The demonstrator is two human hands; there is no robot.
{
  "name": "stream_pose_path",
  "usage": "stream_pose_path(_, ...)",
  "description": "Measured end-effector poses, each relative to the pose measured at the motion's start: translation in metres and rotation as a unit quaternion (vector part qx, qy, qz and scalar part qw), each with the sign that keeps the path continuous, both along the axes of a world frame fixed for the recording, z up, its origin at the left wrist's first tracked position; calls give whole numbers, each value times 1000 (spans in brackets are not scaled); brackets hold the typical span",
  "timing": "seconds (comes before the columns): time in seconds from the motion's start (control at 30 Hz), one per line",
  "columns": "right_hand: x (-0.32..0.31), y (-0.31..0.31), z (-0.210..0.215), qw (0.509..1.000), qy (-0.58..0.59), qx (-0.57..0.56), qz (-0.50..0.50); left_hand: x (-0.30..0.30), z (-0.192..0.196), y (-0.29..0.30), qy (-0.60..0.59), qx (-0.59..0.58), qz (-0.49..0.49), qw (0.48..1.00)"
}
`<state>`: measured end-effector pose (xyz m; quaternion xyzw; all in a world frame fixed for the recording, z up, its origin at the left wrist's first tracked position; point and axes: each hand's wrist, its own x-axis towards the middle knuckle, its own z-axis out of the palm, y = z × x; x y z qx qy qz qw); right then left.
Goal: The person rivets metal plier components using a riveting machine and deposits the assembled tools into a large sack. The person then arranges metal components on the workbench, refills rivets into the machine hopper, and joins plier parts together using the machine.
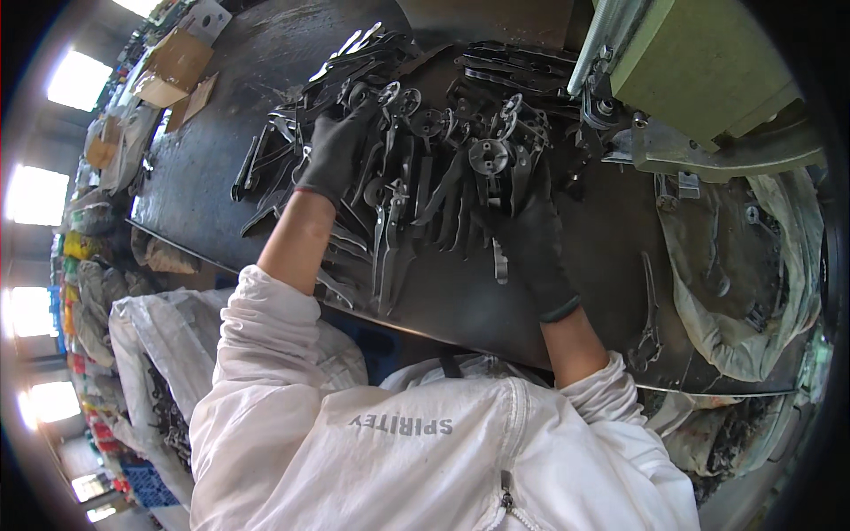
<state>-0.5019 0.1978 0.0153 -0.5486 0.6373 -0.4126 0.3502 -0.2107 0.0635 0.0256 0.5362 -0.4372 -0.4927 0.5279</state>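
Observation:
A wide pile of dark metal hand-tool parts (390, 212), with round pierced heads and long curved handles, lies across the table. My left hand (335, 157), in a dark glove, reaches onto the pile's left part. Its fingers are bent down among the round heads, and what they grip is hidden. My right hand (534, 252), gloved alike, is at the pile's near right side. Its fingers close on a round-headed metal tool (488, 157) whose disc faces up and whose handle hangs toward me. The fingertips are partly lost against the dark metal.
A green machine (708, 71) overhangs the table (443, 305) at the right. Near it lie a pale sack (792, 239) with metal parts in its opening and a loose tool (651, 310). Cardboard boxes (175, 66) stand far left. The table's near edge runs before my body.

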Motion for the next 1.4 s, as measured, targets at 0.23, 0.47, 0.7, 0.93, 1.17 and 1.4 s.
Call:
stream_pose_path(0.23, 13, -12, -11, 995, -25, -97, -27, -16, 5, 8, -160, -10, 15, 987)
stream_pose_path(0.47, -3, -51, -41, 916, -399, -42, -1, -21, 14, 1, 80, -16, -113, 990)
stream_pose_path(0.7, -10, -75, -35, 806, -581, 110, -8, -16, 26, -4, 229, 126, -114, 959)
stream_pose_path(0.93, -19, -115, -84, 659, -745, 68, 78, -39, 0, -30, 284, 130, -184, 932)
stream_pose_path(1.17, 5, -115, -5, 834, -537, -122, 40, -45, -13, -48, 314, 105, -238, 913)
stream_pose_path(1.4, 8, -117, 8, 817, -564, -110, 43, -49, 1, -45, 345, 132, -237, 898)
